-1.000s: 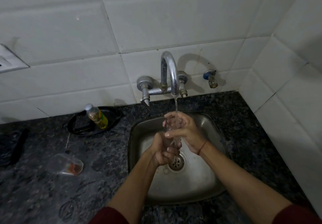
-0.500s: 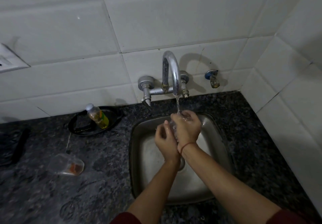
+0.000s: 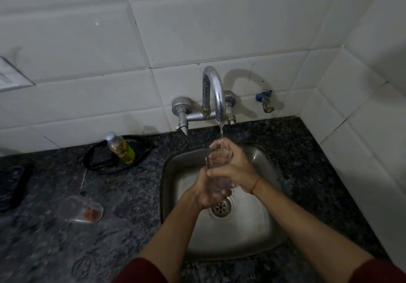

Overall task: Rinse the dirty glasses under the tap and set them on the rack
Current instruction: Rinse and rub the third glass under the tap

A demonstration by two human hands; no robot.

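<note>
The clear glass (image 3: 217,183) is being held roughly upright between the 2 hands, over the sink (image 3: 252,234) and directly under the tap (image 3: 216,93). Its long axis is running from the base, just above the drain (image 3: 220,208), up to the rim, where the thin stream of water (image 3: 221,131) is falling in. The left hand (image 3: 206,194) is cupping the base from below with its fingers curled around it. The right hand (image 3: 237,168) is wrapping the upper wall with the thumb lying across the near side, so neither hand is free. The rim is pointing up and away from the person toward the spout. That is putting the left hand nearer the base and the right nearer the mouth, which matters for tipping the water out. How clean the inside is I cannot tell, since the glass is transparent and the light is dim. Well to the left of the sink, 1 more glass (image 3: 80,210) is lying on its side on the dark counter (image 3: 120,227), with orange residue at 1 end. Behind it a small bottle (image 3: 120,149) is leaning in a black dish (image 3: 92,164). No rack is showing in this view.
</note>
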